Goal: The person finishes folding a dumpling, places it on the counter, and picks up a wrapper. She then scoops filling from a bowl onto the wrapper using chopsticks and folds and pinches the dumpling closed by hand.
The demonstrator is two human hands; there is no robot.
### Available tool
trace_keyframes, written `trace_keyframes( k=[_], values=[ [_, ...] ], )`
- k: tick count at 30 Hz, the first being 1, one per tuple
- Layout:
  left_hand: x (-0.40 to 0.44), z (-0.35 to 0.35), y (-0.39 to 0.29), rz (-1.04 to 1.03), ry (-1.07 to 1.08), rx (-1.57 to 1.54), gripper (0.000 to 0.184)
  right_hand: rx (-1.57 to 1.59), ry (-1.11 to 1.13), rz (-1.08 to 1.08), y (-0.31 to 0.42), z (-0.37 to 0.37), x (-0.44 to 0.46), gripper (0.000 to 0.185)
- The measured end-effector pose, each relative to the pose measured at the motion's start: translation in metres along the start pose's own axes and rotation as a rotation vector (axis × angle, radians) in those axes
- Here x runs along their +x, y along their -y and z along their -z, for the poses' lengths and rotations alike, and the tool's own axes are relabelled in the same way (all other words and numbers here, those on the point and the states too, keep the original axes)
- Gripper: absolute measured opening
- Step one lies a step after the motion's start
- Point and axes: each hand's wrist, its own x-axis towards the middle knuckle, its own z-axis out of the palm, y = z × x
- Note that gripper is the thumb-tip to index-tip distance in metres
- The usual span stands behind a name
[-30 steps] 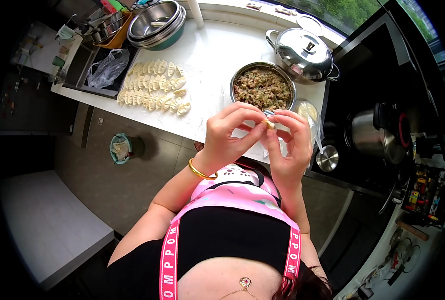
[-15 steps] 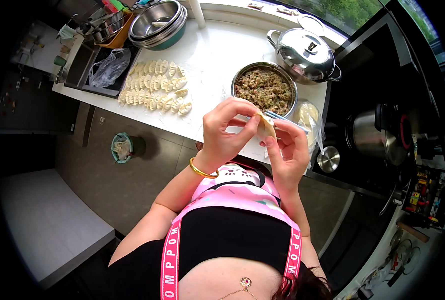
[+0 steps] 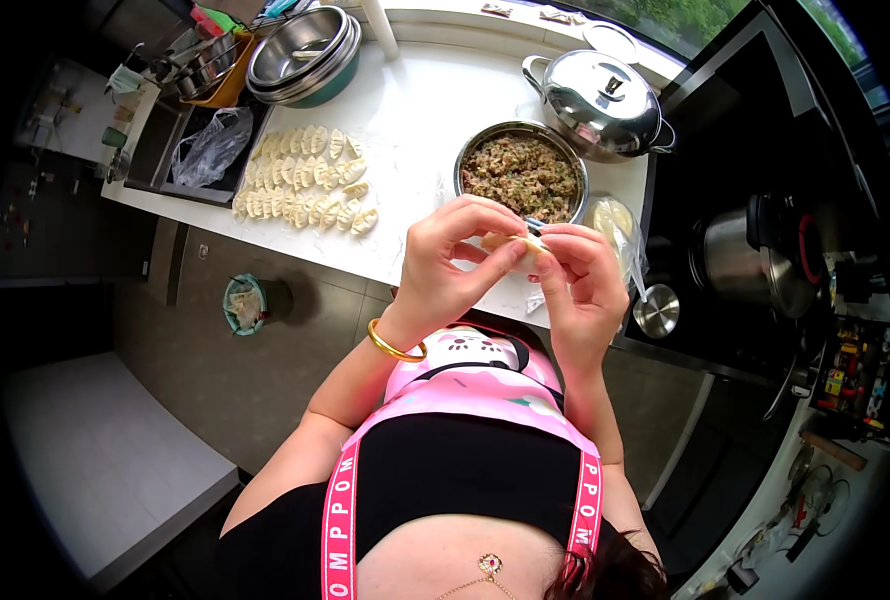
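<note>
Our L fingers point(image 3: 480, 214) & R fingers point(image 3: 577, 242) pinch pale dough point(image 3: 533, 243) near round steel bowl point(image 3: 459, 166) w/ brown mince point(image 3: 521, 176). Clear plastic bag point(image 3: 636, 254) w/ pale rounds point(image 3: 611, 216) beside.

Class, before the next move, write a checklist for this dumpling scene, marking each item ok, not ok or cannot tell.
1. Left hand and right hand both on the dumpling: ok.
2. Its edge fully sealed: cannot tell, fingers cover part.
3. Either hand free: not ok, both are occupied.
4. Filling in the steel bowl: ok.
5. Shaped dumplings set in rows on the counter: ok.
</note>
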Motion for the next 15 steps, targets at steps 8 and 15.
trace_keyframes(
  k=[8, 15],
  values=[
    [0.000, -0.005, 0.004, -0.051, -0.108, 0.024, 0.009, -0.021, -0.052, -0.024, -0.002, 0.000, 0.002, 0.011],
    [0.000, -0.011, 0.002, -0.126, -0.143, 0.146, 0.012, -0.474, -0.047, 0.320, 0.001, -0.003, 0.011, 0.014]
  ],
)
